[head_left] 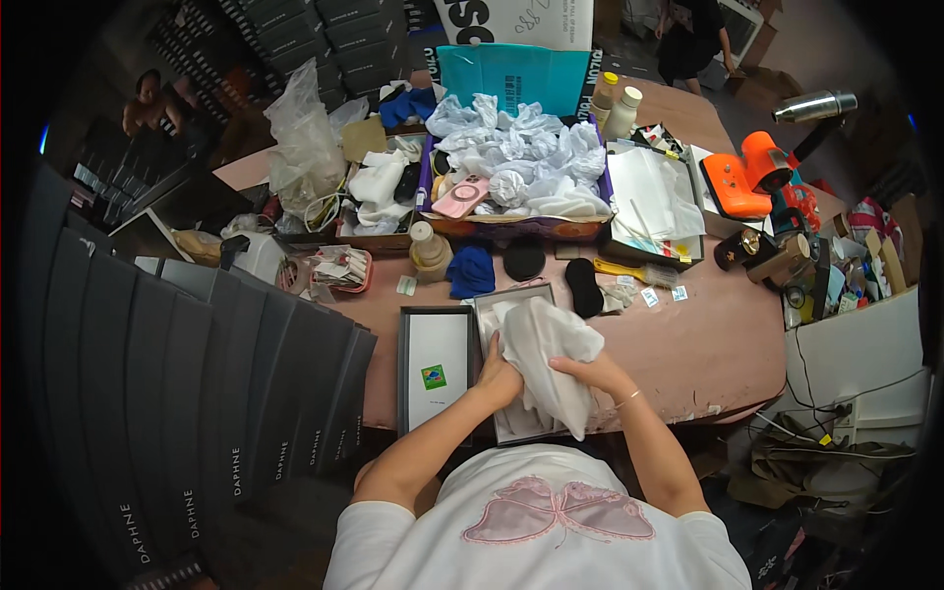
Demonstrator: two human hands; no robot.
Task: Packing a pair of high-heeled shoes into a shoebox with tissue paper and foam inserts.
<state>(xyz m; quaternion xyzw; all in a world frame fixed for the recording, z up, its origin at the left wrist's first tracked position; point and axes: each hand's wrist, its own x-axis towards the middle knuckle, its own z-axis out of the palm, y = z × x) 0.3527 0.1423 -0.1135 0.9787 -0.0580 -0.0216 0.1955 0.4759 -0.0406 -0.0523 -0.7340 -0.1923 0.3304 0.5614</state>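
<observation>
My left hand (501,378) and my right hand (596,375) hold a soft white wrapped bundle (551,354) between them. The left hand grips its left side; the right thumb lies over its right side. What is inside the wrapping is hidden. Under the bundle is an open grey shoe box (487,313), with pale paper showing at its near end. Just left of it lies a dark-edged box lid (439,339), its white inside up, bearing a small green sticker (434,377).
Beyond my hands lie a blue cloth (471,272), a black round pad (524,260), a black insole-shaped piece (585,288) and a yellow-handled brush (629,271). A carton of crumpled white paper (423,177) stands behind. Dark shoe boxes (265,393) line the left. An orange device (742,182) stands far right.
</observation>
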